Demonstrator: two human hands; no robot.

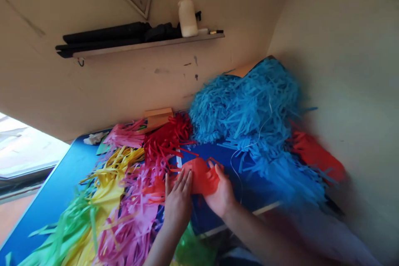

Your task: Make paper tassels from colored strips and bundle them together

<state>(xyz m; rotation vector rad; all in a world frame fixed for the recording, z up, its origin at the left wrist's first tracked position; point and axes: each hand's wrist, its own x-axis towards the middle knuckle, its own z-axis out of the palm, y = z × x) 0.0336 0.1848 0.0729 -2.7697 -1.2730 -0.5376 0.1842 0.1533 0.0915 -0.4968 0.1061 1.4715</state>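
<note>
Pressing your left hand (178,198) flat and open on the red-orange fringed paper (202,176) lying between your hands, right hand (220,194) at its edge and perhaps pinching it (blur hides that), treat it as light, limp, tearable: hold the uncut band.

Left hand (177,201) and right hand (222,197) are bare, with unsleeved forearms (264,237).
</note>
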